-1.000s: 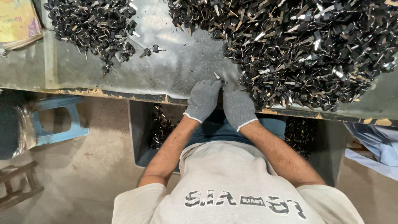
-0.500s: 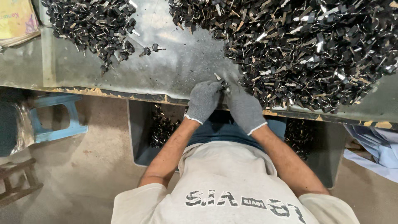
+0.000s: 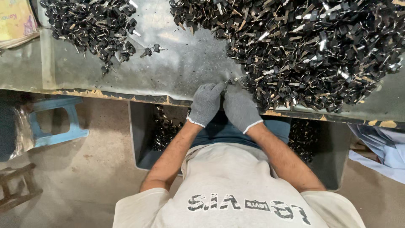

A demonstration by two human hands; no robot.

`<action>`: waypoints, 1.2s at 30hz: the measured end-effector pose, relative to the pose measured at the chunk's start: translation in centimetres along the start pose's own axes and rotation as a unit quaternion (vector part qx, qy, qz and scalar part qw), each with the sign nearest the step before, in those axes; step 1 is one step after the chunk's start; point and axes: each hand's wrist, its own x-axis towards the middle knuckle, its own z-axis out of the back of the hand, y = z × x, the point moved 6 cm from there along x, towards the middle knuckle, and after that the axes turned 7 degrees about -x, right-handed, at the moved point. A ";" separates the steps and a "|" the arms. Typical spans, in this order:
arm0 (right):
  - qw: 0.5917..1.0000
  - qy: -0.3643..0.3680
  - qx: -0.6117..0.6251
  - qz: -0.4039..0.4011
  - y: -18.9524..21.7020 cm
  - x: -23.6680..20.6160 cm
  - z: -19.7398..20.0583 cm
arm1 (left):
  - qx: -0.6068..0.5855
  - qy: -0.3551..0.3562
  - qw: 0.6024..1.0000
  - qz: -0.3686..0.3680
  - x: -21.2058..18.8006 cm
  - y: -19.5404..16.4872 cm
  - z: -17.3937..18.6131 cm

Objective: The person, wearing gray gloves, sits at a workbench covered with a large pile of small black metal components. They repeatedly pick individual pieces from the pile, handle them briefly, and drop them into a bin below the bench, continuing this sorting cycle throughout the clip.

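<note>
Two gloved hands meet at the near edge of the table (image 3: 177,71), fingertips pressed together over one small key (image 3: 231,80). The left hand (image 3: 206,103) and the right hand (image 3: 239,107) both wear grey knit gloves with white cuffs, and each grip is closed on that key, pinching it between thumb and fingers. Little of it shows: a dark head and a short glint of pale metal poking out above the fingertips, just beside the foot of the big pile (image 3: 303,46).

That pile spreads over the right half of the table, a dense heap of keys with black plastic heads and silvery or brass-coloured blades, lying at every angle. A smaller pile (image 3: 90,25) of the same black-headed keys sits at the far left, well apart from the hands, with a stray pair (image 3: 151,50) lying alone between the two heaps.

The table top is dull grey sheet metal, scuffed and dusted with dark specks, its front edge chipped to a yellowish layer. Below the edge, between the person's forearms and knees, a dark bin (image 3: 139,139) holds more black keys. A light blue plastic stool (image 3: 57,124) stands on the concrete floor to the left, and a yellow printed sheet (image 3: 14,21) rests at the table's far left corner.
</note>
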 end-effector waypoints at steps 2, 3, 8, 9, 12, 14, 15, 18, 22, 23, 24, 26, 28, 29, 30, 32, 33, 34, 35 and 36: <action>0.982 0.098 0.159 0.038 -0.7 0.8 -1.3 | -0.016 -0.004 1.000 0.024 0.0 0.3 0.2; 0.988 0.064 0.139 0.026 -1.4 1.0 -1.1 | -0.036 -0.011 0.998 0.053 -0.1 0.5 0.4; 0.997 -0.051 0.036 0.039 -1.6 -1.2 0.0 | 0.078 0.010 0.996 0.031 0.0 -0.6 0.6; 0.999 -0.025 0.028 0.036 -1.5 -1.8 -0.1 | 0.079 0.021 0.995 0.051 0.0 -0.5 0.5; 0.999 0.012 0.019 0.029 -1.2 -2.6 0.3 | 0.041 0.019 0.995 0.085 0.0 -0.2 0.7; 0.999 -0.009 0.031 0.024 -0.8 -2.4 0.9 | 0.017 0.008 0.997 0.070 0.0 -0.3 0.9; 1.000 -0.015 0.013 0.012 -0.8 -2.0 0.9 | 0.012 0.004 0.999 0.048 0.0 -0.6 0.9; 0.999 -0.045 0.002 0.030 -0.3 -1.1 1.1 | 0.016 0.011 0.999 0.029 -0.2 -0.8 0.6; 0.997 -0.013 0.064 0.038 -0.4 -0.5 0.8 | 0.013 0.005 0.999 0.040 -0.2 -0.6 0.6; 0.998 0.022 0.066 -0.001 -0.8 -0.4 0.4 | 0.019 0.003 0.999 0.038 0.0 -0.7 0.6; 0.997 0.024 0.068 -0.008 -1.0 -0.5 0.6 | 0.023 0.002 0.999 0.038 0.1 -0.7 0.8; 0.996 0.030 0.075 -0.025 -1.2 -0.5 0.9 | 0.018 0.021 0.997 0.067 0.2 -0.8 1.1; 0.996 0.075 0.050 -0.015 -1.2 -0.5 0.8 | 0.004 0.054 0.991 0.119 0.6 -0.4 1.9; 0.995 0.097 0.037 -0.010 -1.2 -0.7 0.7 | 0.034 -0.020 0.991 0.125 1.0 -0.4 3.6; 0.996 0.062 0.063 -0.006 -1.1 -0.7 1.2 | 0.064 -0.095 0.985 0.129 1.5 -0.3 5.4; 0.993 -0.009 0.114 0.002 -1.0 -0.9 1.9 | 0.131 -0.210 0.962 0.118 3.2 -0.6 8.0; 0.994 -0.031 0.106 0.008 -0.8 -1.0 2.0 | 0.167 -0.249 0.948 0.106 4.4 -0.7 8.7; 0.994 -0.051 0.097 0.015 -0.7 -1.1 2.0 | 0.111 -0.199 0.967 0.111 6.2 -0.3 8.1; 0.993 -0.071 0.089 0.023 -0.4 -1.2 2.0 | 0.055 -0.148 0.981 0.115 8.0 0.1 7.3; 0.996 -0.049 0.067 0.027 -0.2 -1.1 1.5 | -0.028 -0.057 0.978 0.199 9.6 1.4 5.7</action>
